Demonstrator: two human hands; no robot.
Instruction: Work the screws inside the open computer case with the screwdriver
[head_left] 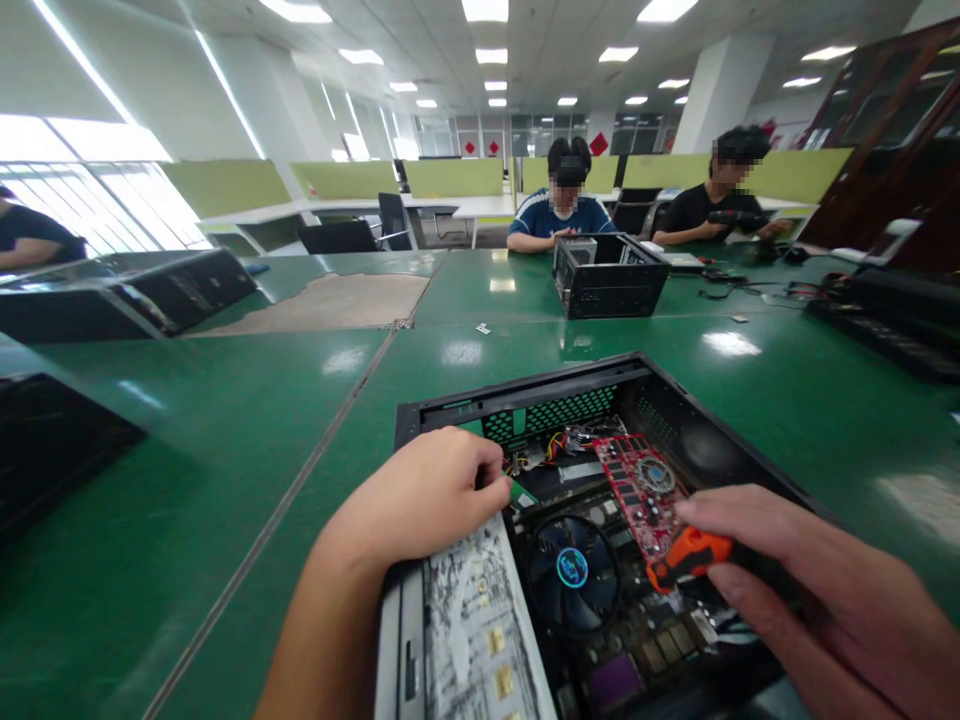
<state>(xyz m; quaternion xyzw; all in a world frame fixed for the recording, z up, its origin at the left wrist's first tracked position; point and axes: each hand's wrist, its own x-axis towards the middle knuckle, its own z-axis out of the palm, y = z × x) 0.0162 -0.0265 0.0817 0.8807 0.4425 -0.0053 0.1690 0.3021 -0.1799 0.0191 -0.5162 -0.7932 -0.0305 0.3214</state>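
Observation:
An open black computer case (450,408) lies on the green table in front of me. Inside it are a motherboard with a round cooler fan (571,570), a red graphics card (641,490) and a silver drive cage (469,625) at the near left. My left hand (427,495) is closed over the case's left inner edge, fingertips pinching a small green part (523,493). My right hand (810,590) is wrapped round an orange-and-black screwdriver handle (686,555), held just over the red card.
A second open black case (609,275) stands farther back, with two seated people behind it. Other black cases lie at the left (127,295) and right edge (892,315). Cables and small parts lie at the back right. A worn patch marks the table's left middle.

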